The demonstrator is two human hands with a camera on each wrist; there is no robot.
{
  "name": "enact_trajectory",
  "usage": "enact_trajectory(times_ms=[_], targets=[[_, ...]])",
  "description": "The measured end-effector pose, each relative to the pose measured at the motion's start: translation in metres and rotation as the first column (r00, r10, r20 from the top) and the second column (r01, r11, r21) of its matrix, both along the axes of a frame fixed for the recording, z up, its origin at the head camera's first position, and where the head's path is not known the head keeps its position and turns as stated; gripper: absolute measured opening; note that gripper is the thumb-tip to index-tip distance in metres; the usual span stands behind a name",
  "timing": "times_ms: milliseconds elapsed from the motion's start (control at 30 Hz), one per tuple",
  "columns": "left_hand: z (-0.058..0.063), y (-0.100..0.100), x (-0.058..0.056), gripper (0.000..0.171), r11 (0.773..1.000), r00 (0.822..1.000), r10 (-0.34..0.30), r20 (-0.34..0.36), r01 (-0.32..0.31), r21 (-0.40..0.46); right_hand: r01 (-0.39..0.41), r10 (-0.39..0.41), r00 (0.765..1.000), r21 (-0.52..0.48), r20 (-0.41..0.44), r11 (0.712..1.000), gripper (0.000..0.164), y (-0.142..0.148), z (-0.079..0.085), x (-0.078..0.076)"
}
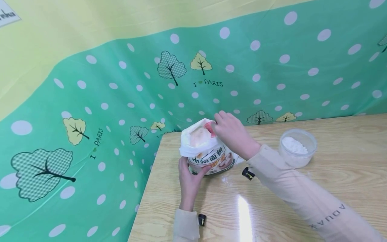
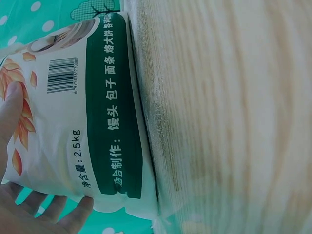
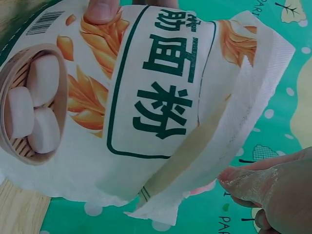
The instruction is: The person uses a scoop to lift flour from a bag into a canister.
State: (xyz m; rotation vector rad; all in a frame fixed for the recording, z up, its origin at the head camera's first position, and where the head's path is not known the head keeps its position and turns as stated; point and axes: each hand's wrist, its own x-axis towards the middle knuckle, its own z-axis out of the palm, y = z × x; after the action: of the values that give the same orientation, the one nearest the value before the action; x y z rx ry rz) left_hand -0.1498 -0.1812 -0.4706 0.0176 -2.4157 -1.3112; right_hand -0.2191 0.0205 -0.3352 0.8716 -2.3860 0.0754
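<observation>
- We see the right hand (image 1: 231, 132) with its fingers curled in at the bag's mouth, seemingly pinching the red item (image 1: 209, 128), which lies just to their left in the frame; its far end is hidden.
- Our left hand (image 1: 188, 176) grips the flour bag (image 1: 211, 158) low on its left side, thumb across the front, the other fingers around the side.
- The bag is left of the frame's centre line at lower middle, its long axis tilted, open mouth toward upper left, base toward lower right on the bench (image 1: 211, 208).
- The right hand is nearer the mouth.
- To the right, well apart, we have a tub (image 1: 297, 162) of white powder (image 1: 294, 145).
</observation>
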Motion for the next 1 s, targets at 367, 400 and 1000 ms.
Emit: enact_trajectory(times_ms=[367,400,1000], targets=[[0.000,0.001,-0.001,0.096,1.000,0.999,0.007,0.046,-0.007,0.014,0.023,-0.026,0.996,0.041,0.088,0.999,0.027,-0.005,-0.006,-0.012],[0.000,0.000,-0.001,0.096,1.000,0.999,0.008,0.050,-0.009,0.014,0.020,-0.023,0.995,0.036,0.095,0.999,0.027,-0.006,-0.007,-0.013],[-0.002,-0.001,-0.001,0.097,1.000,1.000,-0.005,0.015,0.005,0.018,0.031,-0.009,0.928,-0.052,0.372,0.998,0.014,-0.016,-0.006,-0.028]])
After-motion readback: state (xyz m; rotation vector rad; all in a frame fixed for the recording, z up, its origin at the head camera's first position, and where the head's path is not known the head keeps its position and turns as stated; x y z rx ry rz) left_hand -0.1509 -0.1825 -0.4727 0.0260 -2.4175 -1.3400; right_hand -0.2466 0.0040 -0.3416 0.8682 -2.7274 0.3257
